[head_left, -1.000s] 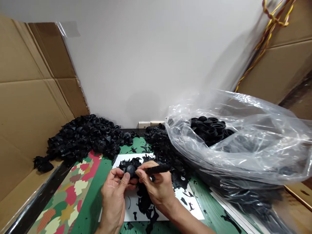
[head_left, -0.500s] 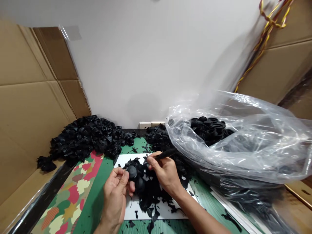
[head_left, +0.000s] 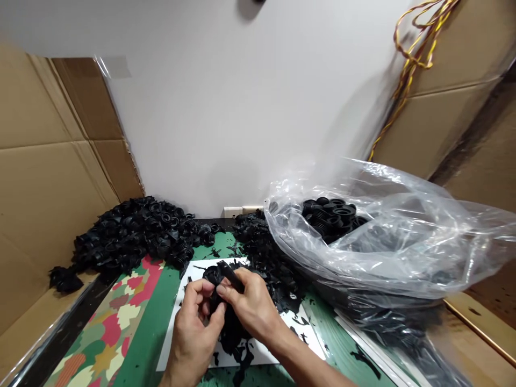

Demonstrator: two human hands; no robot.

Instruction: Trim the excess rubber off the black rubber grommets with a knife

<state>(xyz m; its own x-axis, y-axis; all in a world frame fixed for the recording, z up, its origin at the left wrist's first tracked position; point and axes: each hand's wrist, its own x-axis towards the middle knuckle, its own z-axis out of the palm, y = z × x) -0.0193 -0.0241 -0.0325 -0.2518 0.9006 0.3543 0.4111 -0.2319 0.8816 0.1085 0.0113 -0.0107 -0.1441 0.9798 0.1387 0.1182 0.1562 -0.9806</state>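
Note:
My left hand [head_left: 197, 328] is closed, its fingertips pinching a round black rubber part [head_left: 212, 274] over the white sheet [head_left: 169, 349]. Close against it, my right hand [head_left: 252, 303] grips a slim black pen-shaped tool [head_left: 230, 276]. One end of the tool sticks out up and to the left past the fingers; its working tip cannot be made out. Thumb and fingers of both hands almost meet at the part and hide much of it. Black rubber scraps [head_left: 236, 338] lie on the sheet below.
A heap of black ribbed rubber parts [head_left: 137, 231] lies at the left by the cardboard [head_left: 48, 177]. Black trimmings [head_left: 270, 252] are piled behind the sheet. At the right, a clear plastic bag [head_left: 387, 279] holds more round parts [head_left: 336, 215]. Twisted wires [head_left: 407, 64] hang above.
My right hand has come left to the part in my left hand, and the tool has turned from pointing up-right to up-left. The view has shifted slightly right and up.

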